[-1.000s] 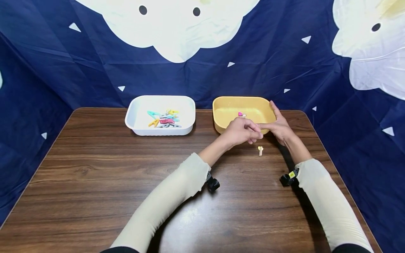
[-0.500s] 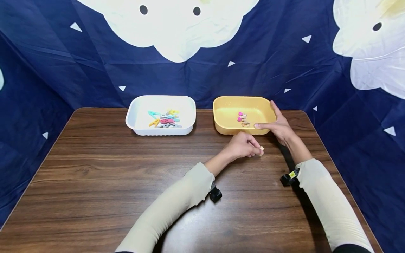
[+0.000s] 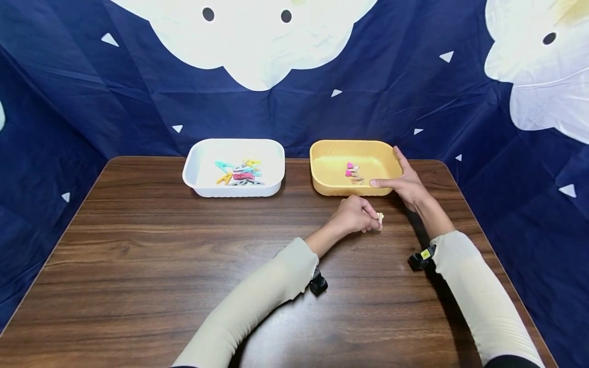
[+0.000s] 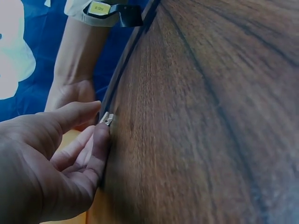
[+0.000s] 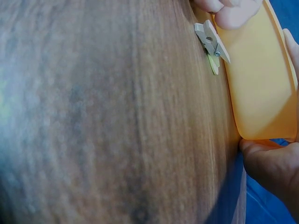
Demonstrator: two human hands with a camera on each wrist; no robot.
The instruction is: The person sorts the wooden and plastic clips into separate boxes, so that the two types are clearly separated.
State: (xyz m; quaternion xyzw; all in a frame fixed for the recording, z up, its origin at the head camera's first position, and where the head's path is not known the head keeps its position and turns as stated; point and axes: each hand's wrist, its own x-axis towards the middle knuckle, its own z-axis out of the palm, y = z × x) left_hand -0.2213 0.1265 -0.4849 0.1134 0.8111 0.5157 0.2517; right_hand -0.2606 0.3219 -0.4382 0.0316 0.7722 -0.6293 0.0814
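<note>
My left hand (image 3: 356, 213) is low over the table in front of the yellow bin (image 3: 329, 187), thumb and fingers bent around a small wooden clothespin (image 3: 381, 218). In the right wrist view that clothespin (image 5: 212, 44) shows its metal spring and a pale yellow decoration, with fingertips right at its upper end. In the left wrist view the clothespin (image 4: 108, 118) sits by the fingertips. My right hand (image 3: 407, 185) rests spread against the bin's right end, thumb along the front and a straight finger toward the back. Several small clothespins (image 3: 352, 174), two with pink hearts, lie inside the bin.
A white bin (image 3: 198, 176) stands left of the yellow one, with several colourful plastic clothespins (image 3: 241, 176) in it. Both bins are near the back edge of the brown wooden table (image 3: 138, 255). Behind hangs a dark blue cloth (image 3: 257, 115) with white shapes.
My left hand has drawn back from over the yellow bin's front to the clothespin on the table, uncovering the clothespins in the bin. My right hand stays in place.
</note>
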